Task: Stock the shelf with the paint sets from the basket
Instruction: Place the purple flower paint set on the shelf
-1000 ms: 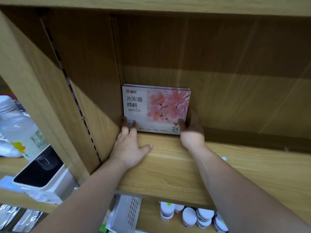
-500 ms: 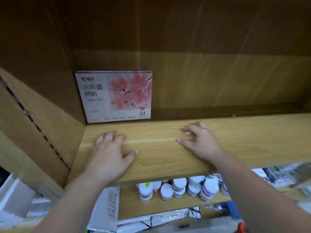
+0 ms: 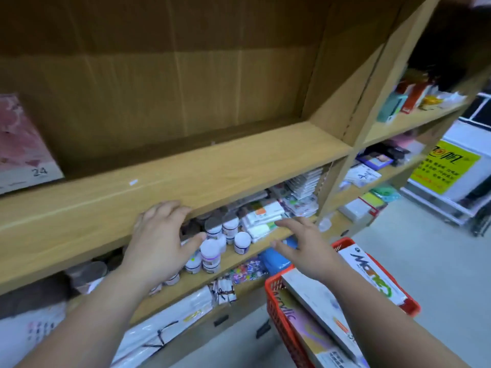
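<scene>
Looking through the head camera, the only view going, both hands are empty and in transit between shelf and basket. The right hand point(image 3: 305, 251) hangs with fingers spread apart, holding nothing, just up and left of the red basket point(image 3: 276, 298) that sits at the lower right, below the shelf's front edge. The left hand point(image 3: 162, 243) is open too, fingertips curled over the front edge of the shelf board point(image 3: 212, 171), gripping nothing.

What the next grab turns on, I'd say: the paint sets in the basket point(image 3: 321, 301) lie down and to the right of the right hand, stacked flat-ish with their long axes running diagonally from the basket's near-left corner toward its far-right corner. The right hand is clearly nearer, close above the top box, while the left is well apart, over by the shelf. So a right-hand pickup looks natural, maybe with the left joining in since the boxes look wide.

One paint set is already stocked: the pink floral box point(image 3: 24, 147) stands upright at the far left end of the shelf against the back. The rest of that shelf is bare.

Compared with half a second earlier, both hands have come off the shelf top, the right one dropping toward the basket, and the view has swung right so the basket now shows.
</scene>
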A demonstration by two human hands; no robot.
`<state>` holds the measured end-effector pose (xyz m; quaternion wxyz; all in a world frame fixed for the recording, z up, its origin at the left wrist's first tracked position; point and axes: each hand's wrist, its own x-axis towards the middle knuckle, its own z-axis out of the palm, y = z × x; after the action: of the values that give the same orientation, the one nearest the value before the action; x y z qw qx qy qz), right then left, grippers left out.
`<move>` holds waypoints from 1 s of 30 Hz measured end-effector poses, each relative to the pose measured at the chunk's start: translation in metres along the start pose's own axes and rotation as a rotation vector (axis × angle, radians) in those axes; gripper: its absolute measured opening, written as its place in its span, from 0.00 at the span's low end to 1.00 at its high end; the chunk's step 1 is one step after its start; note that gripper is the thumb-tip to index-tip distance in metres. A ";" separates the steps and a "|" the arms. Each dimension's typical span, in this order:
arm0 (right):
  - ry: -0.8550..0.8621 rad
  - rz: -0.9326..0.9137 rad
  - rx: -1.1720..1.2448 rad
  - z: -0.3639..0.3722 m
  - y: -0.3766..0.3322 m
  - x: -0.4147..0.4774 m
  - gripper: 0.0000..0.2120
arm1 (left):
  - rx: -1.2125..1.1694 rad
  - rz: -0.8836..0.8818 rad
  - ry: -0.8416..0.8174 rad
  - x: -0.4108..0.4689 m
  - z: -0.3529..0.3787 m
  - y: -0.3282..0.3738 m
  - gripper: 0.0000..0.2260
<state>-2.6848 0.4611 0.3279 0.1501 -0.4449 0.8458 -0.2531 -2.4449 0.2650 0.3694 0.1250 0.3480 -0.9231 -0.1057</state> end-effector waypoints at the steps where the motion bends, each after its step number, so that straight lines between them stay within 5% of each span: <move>1: -0.006 0.052 0.027 -0.005 0.029 -0.012 0.24 | -0.072 0.023 0.036 -0.001 0.009 0.021 0.30; 6: -0.084 0.323 0.075 -0.027 0.171 -0.067 0.22 | -0.273 0.062 0.106 -0.010 0.080 0.122 0.25; 15: -0.074 0.757 0.277 -0.020 0.318 -0.127 0.30 | -0.336 -0.155 -0.536 0.007 0.234 0.198 0.20; 20: -0.040 0.981 0.572 0.016 0.338 -0.148 0.24 | -0.240 -0.164 -0.712 0.030 0.297 0.203 0.13; 25: 0.089 1.162 0.875 0.051 0.317 -0.147 0.15 | -0.161 -0.081 -0.971 0.053 0.339 0.193 0.31; 30: 0.297 1.280 0.951 0.065 0.301 -0.126 0.14 | -0.117 0.127 -1.201 0.065 0.373 0.176 0.29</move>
<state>-2.7872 0.6898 0.1090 0.3249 0.2747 0.7494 -0.5073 -2.7138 0.3916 0.0760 -0.3930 0.1644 -0.8438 -0.3264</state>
